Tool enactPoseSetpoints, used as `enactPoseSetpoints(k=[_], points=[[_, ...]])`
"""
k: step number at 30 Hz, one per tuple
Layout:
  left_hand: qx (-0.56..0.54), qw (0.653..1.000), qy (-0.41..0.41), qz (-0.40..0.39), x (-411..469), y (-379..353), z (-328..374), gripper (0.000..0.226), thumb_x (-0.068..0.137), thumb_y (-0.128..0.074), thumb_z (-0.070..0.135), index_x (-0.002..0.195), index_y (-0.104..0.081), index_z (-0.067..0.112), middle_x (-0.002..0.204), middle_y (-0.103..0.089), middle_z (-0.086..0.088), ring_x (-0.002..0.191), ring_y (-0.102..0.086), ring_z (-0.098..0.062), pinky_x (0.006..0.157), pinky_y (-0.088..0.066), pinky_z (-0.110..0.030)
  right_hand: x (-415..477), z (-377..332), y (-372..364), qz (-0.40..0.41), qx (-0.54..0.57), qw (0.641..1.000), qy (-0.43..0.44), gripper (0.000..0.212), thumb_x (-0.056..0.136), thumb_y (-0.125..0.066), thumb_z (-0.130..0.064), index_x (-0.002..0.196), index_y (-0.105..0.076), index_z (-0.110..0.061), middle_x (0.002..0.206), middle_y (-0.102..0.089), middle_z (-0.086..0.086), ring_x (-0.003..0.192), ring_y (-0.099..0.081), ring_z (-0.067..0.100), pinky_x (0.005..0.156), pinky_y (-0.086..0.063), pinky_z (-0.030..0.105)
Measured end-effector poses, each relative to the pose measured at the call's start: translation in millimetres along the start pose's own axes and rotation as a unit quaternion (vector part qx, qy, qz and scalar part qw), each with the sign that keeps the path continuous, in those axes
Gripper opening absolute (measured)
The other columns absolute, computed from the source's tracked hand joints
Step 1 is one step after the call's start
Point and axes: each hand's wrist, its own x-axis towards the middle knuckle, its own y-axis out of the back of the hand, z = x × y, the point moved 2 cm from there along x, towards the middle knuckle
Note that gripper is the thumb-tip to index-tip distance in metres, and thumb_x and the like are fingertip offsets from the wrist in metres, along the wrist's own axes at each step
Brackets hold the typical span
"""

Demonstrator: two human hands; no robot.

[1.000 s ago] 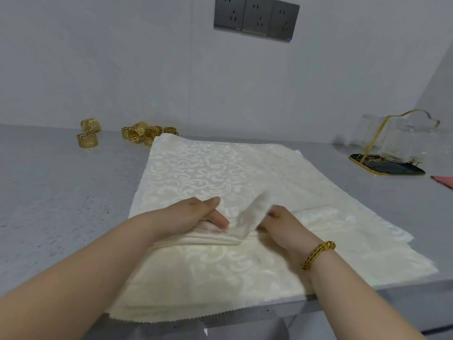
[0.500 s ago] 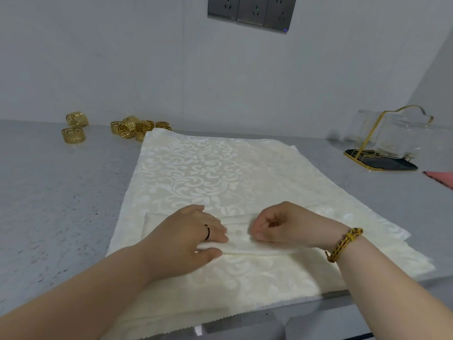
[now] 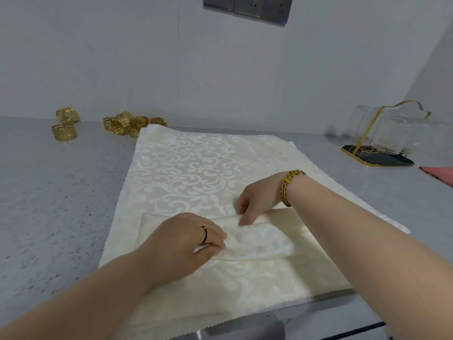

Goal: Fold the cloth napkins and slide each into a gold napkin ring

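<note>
A stack of cream damask napkins (image 3: 191, 168) lies spread on the grey counter. The top napkin (image 3: 267, 241) is folded into a narrow band across the stack's near part. My left hand (image 3: 186, 244) pinches the band's near fold on the left. My right hand (image 3: 259, 202) grips the band's far edge, fingers curled under the cloth. Gold napkin rings sit at the back left: a cluster (image 3: 127, 123) touching the stack's far corner and two separate rings (image 3: 65, 127) further left.
A gold-framed rack with clear glasses (image 3: 382, 138) stands at the back right on a dark tray. A pink cloth edge (image 3: 438, 175) shows at the far right. The counter's front edge (image 3: 318, 307) runs just below the napkins. Wall sockets (image 3: 247, 6) are above.
The raised flap has been laid down into a flat band. My right hand shifted to the band's far edge and lifted part of the fold; my left hand slid onto the near fold.
</note>
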Motion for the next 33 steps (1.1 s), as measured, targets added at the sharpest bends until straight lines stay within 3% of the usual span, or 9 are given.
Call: enactPoseSetpoints(k=[6,9,11,19,22,24,26,29,33], points=[[-0.038,0.998,0.029,-0.034,1,2,-3,0.045,0.068,-0.033,0.057,0.112,-0.042,0.053,0.086,-0.040,0.062,0.104,-0.037,0.030,0.089,-0.026,0.002,0,7,3,-0.076,-0.086,0.991,-0.067,0.019,0.081,-0.061,-0.039,0.091,-0.063,-0.022,0.086,-0.061,-0.001,0.082,-0.054,0.019,0.074,-0.044,0.026],[-0.021,0.999,0.018,-0.029,1,3,-1,0.041,0.072,-0.037,0.050,0.106,-0.059,0.043,0.106,-0.049,0.048,0.104,-0.040,0.024,0.086,-0.028,-0.001,-4,18,6,-0.085,-0.060,0.993,-0.063,0.012,0.083,-0.061,-0.036,0.072,-0.058,-0.031,0.075,-0.058,-0.010,0.085,-0.054,0.019,0.085,-0.044,0.029],[0.025,0.999,-0.022,-0.021,0,4,2,0.032,0.075,-0.043,0.037,0.092,-0.070,0.034,0.097,-0.066,0.028,0.100,-0.050,0.011,0.080,-0.036,-0.001,-5,20,11,-0.078,-0.048,0.994,-0.058,0.014,0.083,-0.061,-0.034,0.070,-0.055,-0.033,0.074,-0.058,-0.012,0.085,-0.055,0.020,0.079,-0.044,0.027],[0.084,0.995,-0.053,-0.020,3,7,10,0.031,0.079,-0.043,0.032,0.082,-0.073,0.036,0.085,-0.069,0.026,0.091,-0.047,0.001,0.085,-0.025,-0.008,-29,-25,41,0.075,-0.172,0.980,-0.060,0.027,0.083,-0.060,-0.028,0.107,-0.063,-0.018,0.095,-0.057,-0.004,0.089,-0.054,0.015,0.072,-0.046,0.023],[0.101,0.993,-0.050,-0.017,2,9,12,0.031,0.079,-0.041,0.036,0.082,-0.072,0.038,0.086,-0.068,0.028,0.087,-0.043,0.001,0.079,-0.025,-0.010,-28,-44,37,0.138,-0.250,0.957,-0.058,0.011,0.081,-0.055,-0.018,0.085,-0.063,-0.013,0.076,-0.052,-0.001,0.072,-0.049,0.019,0.097,-0.036,0.033],[0.103,0.994,-0.042,-0.015,-1,10,10,0.031,0.078,-0.041,0.038,0.084,-0.072,0.039,0.091,-0.068,0.026,0.090,-0.041,0.000,0.085,-0.017,-0.006,-26,-50,31,0.178,-0.305,0.933,-0.064,0.022,0.081,-0.047,-0.008,0.061,-0.043,-0.015,0.059,-0.039,-0.002,0.059,-0.038,0.018,0.103,-0.023,0.039],[0.110,0.994,-0.027,-0.003,-10,16,8,0.032,0.075,-0.042,0.043,0.088,-0.071,0.039,0.097,-0.067,0.024,0.095,-0.040,0.001,0.092,-0.010,-0.003,-28,-51,22,0.227,-0.338,0.911,-0.067,0.024,0.083,-0.043,-0.007,0.060,-0.041,-0.015,0.057,-0.039,-0.004,0.058,-0.039,0.017,0.107,-0.016,0.043],[0.075,0.997,0.036,0.002,-23,25,4,0.060,0.067,-0.026,0.060,0.108,-0.064,0.040,0.116,-0.051,0.032,0.112,-0.024,0.014,0.092,0.001,0.006,-28,-32,1,0.256,-0.248,0.931,-0.080,0.021,0.084,-0.045,-0.013,0.094,-0.063,-0.013,0.084,-0.063,-0.001,0.090,-0.054,0.021,0.112,-0.001,0.048],[0.071,0.993,0.083,-0.039,-29,23,-1,0.084,0.055,-0.006,0.066,0.121,-0.053,0.044,0.118,-0.027,0.041,0.111,-0.015,0.023,0.090,-0.001,0.007,-27,-5,-31,0.319,-0.031,0.944,-0.077,0.033,0.086,-0.052,-0.022,0.119,-0.054,-0.024,0.124,-0.053,-0.002,0.125,-0.036,0.019,0.114,-0.002,0.040]])
